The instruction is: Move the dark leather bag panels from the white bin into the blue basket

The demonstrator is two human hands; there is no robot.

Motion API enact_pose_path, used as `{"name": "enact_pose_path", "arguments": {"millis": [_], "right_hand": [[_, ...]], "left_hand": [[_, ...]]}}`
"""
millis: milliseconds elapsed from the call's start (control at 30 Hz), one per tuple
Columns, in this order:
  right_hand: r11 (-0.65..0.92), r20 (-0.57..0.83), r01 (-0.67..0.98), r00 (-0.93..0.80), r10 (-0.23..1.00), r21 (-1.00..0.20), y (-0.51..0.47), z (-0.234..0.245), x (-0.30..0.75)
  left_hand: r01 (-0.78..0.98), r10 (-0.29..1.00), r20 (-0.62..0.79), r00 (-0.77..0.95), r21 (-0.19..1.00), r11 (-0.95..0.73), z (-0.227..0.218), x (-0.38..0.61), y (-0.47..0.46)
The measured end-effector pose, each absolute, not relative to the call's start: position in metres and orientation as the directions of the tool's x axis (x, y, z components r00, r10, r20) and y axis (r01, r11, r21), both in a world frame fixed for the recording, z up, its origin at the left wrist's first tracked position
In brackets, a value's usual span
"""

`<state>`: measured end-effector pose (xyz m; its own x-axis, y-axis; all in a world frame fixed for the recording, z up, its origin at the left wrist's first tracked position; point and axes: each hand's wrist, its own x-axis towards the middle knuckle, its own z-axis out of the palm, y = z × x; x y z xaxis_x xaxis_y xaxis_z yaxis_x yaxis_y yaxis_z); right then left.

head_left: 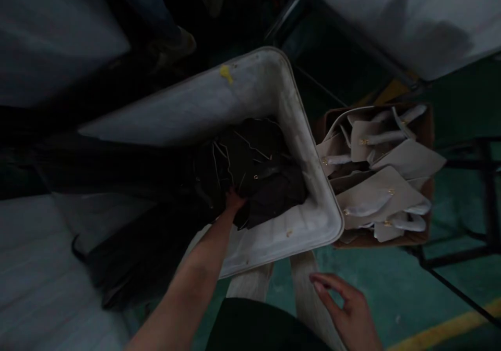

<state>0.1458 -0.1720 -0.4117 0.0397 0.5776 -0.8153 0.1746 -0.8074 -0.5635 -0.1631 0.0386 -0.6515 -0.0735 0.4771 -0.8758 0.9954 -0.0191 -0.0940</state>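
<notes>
My left hand (235, 200) reaches over the rim of a white plastic bin (250, 87) and presses into a pile of dark fabric pieces with pale stitching (250, 171). Its fingers are buried, so I cannot see their grip. My right hand (344, 301) hangs low at the bottom right, fingers curled and holding nothing, its fingertips next to a beige strap (307, 293). To the right of the bin stands a cardboard box (428, 142) packed with beige leather bag panels (381, 197) carrying small gold studs.
A long dark cloth (129, 246) spreads left of the bin, over pale grey sheeting (50, 283). A person's shoe (172, 48) stands beyond the bin. Green floor (391, 283) with a yellow line (442, 330) lies at the lower right, beside a black metal frame (487, 194).
</notes>
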Motion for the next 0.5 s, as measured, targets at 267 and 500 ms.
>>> {"name": "enact_pose_path", "arguments": {"millis": [267, 500], "right_hand": [[-0.588, -0.638, 0.362, -0.026, 0.769, -0.723, -0.021, -0.439, 0.042], [-0.196, -0.600, 0.766, -0.289, 0.746, -0.612, 0.044, -0.431, 0.029]], "left_hand": [[0.997, 0.462, -0.886, -0.051, -0.021, 0.070, -0.573, -0.175, 0.067], [0.764, 0.181, -0.757, 0.627, 0.644, 0.046, -0.442, -0.146, 0.128]]}}
